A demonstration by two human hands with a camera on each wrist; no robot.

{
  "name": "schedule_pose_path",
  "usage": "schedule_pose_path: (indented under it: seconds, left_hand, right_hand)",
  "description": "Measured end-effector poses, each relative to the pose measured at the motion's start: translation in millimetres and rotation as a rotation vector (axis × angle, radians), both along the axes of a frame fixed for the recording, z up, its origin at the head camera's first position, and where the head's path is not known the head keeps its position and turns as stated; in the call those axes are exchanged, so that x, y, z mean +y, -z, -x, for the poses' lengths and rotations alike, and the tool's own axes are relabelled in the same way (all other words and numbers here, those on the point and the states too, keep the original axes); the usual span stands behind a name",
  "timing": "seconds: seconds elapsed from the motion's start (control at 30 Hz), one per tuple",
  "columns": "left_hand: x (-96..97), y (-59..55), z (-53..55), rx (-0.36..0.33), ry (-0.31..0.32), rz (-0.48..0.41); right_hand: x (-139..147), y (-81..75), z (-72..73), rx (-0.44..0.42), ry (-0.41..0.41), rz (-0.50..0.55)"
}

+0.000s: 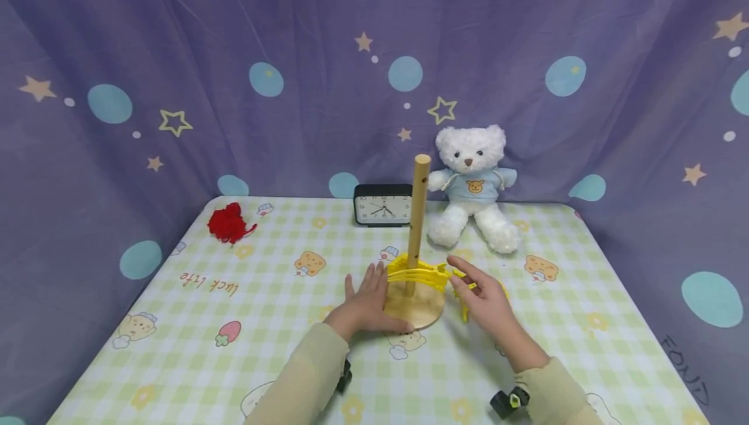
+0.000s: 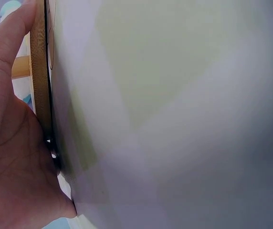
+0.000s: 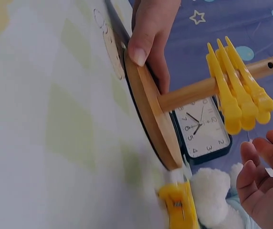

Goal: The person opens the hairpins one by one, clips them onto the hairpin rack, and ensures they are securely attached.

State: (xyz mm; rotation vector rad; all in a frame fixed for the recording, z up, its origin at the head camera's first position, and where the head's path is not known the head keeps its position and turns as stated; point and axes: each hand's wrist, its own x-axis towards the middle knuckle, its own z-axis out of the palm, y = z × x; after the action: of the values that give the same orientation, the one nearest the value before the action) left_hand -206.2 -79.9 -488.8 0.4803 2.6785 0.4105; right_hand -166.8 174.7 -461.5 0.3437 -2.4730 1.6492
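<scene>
A wooden stand (image 1: 417, 308) has a round base and an upright post (image 1: 418, 217). My left hand (image 1: 367, 305) holds the base at its left side, with the thumb along the near rim and the fingers against the far left. Low on the post hangs a yellow claw hair clip (image 3: 241, 98), its long curved prongs around the wood. My right hand (image 1: 482, 298) is just right of this clip, fingers loosely bent and nothing between them. Under that hand lies more yellow plastic with a metal spring, another claw clip (image 3: 179, 205), partly hidden in the head view.
Behind the stand are a black-framed clock (image 1: 383, 205) and a white teddy bear (image 1: 471, 184) in a blue top. Red yarn (image 1: 229, 223) lies at the far left of the checked tablecloth (image 1: 281, 321). A purple curtain (image 1: 328, 22) hangs beyond the table.
</scene>
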Motion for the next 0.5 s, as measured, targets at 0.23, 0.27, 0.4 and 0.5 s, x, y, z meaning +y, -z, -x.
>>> schedule_pose_path:
  seconds: [0.23,0.27,0.4,0.5]
  left_hand:
    - [0.0,2.0,1.3,0.000,-0.005,-0.001]
    - [0.1,1.8,1.4,-0.001,-0.005,-0.001]
    - [0.0,1.4,1.2,0.002,-0.004,-0.013]
    - [-0.2,0.5,0.4,0.000,-0.003,-0.022]
  right_hand:
    - [19.6,2.4,-5.8,-0.094,0.046,-0.045]
    - [22.2,2.5,-6.7,-0.105,0.051,-0.045]
    - [32.0,3.1,-10.1,-0.102,0.071,-0.066]
    - [39.3,4.9,-12.1,-0.091,0.095,-0.090]
